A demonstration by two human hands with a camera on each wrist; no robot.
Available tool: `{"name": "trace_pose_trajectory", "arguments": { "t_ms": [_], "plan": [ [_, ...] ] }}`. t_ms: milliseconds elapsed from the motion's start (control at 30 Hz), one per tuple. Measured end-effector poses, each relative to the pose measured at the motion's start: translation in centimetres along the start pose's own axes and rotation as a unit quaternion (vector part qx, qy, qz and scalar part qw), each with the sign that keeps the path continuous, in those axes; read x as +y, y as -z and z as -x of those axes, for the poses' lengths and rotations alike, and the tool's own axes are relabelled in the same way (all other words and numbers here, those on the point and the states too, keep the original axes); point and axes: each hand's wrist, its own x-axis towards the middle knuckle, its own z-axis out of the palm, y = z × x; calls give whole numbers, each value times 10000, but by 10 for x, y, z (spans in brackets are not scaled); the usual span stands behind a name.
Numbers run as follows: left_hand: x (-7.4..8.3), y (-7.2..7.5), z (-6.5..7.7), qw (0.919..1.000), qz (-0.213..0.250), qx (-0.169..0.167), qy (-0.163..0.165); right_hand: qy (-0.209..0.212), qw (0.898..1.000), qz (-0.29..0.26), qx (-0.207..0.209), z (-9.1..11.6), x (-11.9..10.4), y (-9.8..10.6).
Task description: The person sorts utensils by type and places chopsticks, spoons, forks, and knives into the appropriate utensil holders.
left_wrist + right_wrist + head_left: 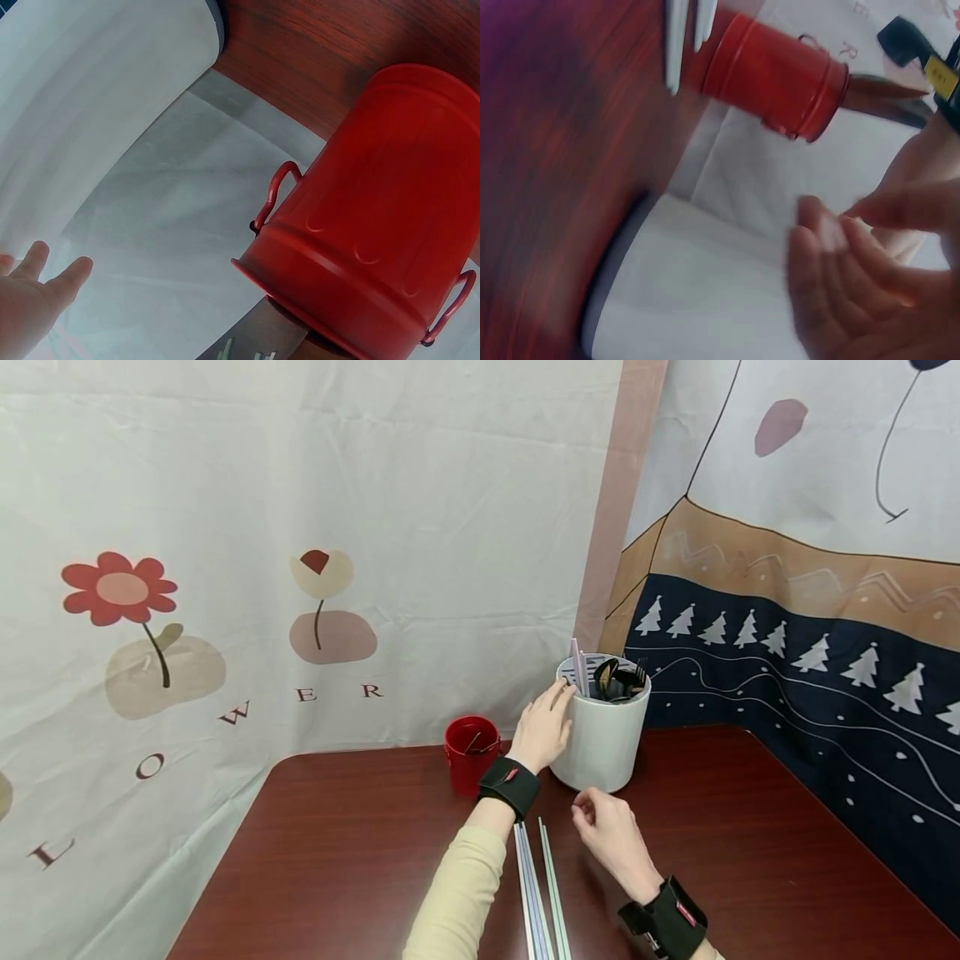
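My left hand (542,727) rests at the left rim of a white utensil holder (602,739), its fingers fairly straight and spread in the left wrist view. Pale pink chopsticks (579,667) stand in the holder beside those fingertips. Black spoons (609,678) and a fork (640,672) lean on its right side. Just in front of the holder is my right hand (611,835), fingers loosely bent, with nothing visible in it. Between my forearms, whitish-blue chopsticks (531,893) and light green chopsticks (553,893) lie on the table.
A red bucket (472,756) with small side handles (279,191) stands left of the holder. Flat metal blades (885,97) stick out of it. The brown table (360,860) meets a printed cloth (450,527) at the back and a dark patterned cloth (810,710) at the right.
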Motion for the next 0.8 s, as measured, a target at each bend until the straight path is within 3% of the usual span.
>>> {"name": "trace_pose_trajectory", "arguments": {
  "t_ms": [133,233,467,633,800],
  "plan": [
    [1,2,1,10000,-19,52,-39,-628,9901,-7,-1257,4,-9,-3],
    [1,2,1,10000,-30,10,-19,-760,9788,35,-1903,9,-12,-6],
    [1,2,1,10000,53,-50,23,-378,9584,182,-2824,21,-15,-14],
    [1,1,1,10000,-9,-53,44,-663,9387,224,-3375,25,-19,-20],
    [0,1,0,10000,6,-38,35,-910,9285,293,-3589,25,-22,-25]
  ]
}}
